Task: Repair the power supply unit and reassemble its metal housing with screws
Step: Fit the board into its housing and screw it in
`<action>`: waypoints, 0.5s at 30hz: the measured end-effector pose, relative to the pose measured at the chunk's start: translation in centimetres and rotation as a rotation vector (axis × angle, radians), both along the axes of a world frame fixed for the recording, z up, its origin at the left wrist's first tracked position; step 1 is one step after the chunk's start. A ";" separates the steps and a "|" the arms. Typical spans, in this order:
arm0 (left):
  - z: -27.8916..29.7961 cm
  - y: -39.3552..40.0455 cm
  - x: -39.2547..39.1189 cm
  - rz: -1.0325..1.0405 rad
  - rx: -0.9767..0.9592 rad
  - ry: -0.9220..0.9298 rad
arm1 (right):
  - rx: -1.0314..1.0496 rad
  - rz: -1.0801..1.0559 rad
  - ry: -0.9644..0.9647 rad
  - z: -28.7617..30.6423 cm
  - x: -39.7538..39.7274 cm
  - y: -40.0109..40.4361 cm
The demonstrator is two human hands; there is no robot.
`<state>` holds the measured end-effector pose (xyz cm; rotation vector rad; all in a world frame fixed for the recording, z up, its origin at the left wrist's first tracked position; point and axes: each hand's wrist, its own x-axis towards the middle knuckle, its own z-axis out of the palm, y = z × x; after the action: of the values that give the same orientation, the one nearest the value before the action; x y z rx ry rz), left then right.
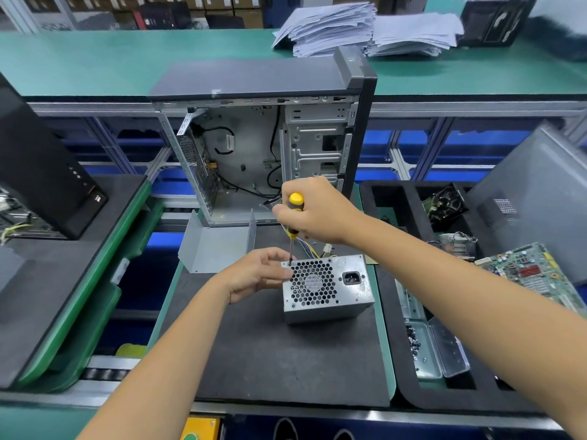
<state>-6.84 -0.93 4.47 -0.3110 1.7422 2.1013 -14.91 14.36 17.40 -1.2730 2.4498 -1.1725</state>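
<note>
Your right hand grips the screwdriver upright, tip at the power supply's top-left corner on the black mat — your left hand pinches that corner, likely steadying the box.

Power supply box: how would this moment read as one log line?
right hand: grips screwdriver | tip: at top-left corner of power supply | left hand: steadies that corner | box: on dark mat
</note>
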 end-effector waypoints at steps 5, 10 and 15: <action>-0.5 0.0 0.1 0.082 0.046 0.020 | 0.008 0.017 -0.008 -0.4 0.1 -0.1; -0.7 0.0 0.1 0.102 0.046 0.036 | 0.027 0.031 0.017 -0.6 0.3 -0.3; -0.5 0.2 0.2 0.091 0.012 0.024 | 0.053 0.051 0.029 -0.4 0.4 -0.1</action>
<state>-6.62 -0.72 3.99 -0.3697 1.7586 2.1867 -14.49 14.22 16.96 -1.3390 2.4363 -1.0767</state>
